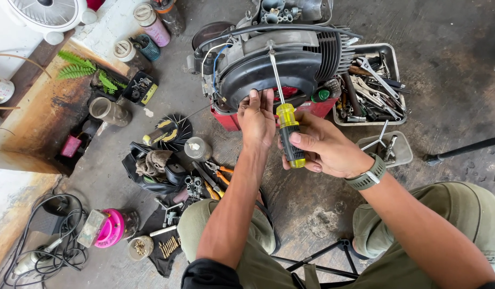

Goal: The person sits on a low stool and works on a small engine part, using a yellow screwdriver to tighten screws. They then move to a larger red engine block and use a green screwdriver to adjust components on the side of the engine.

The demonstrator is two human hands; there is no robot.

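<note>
Two hands: right hand (322,147) round ribbed yellow screwdriver (287,131), left hand (256,118) on smooth black shroud (274,69).

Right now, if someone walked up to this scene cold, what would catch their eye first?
First the yellow-handled screwdriver at centre, held in the right hand, its shaft reaching up to the black engine cover. The left hand rests on that cover's lower edge. Then the clutter on the floor: a metal tray of wrenches at right and a pink round container at lower left.
</note>
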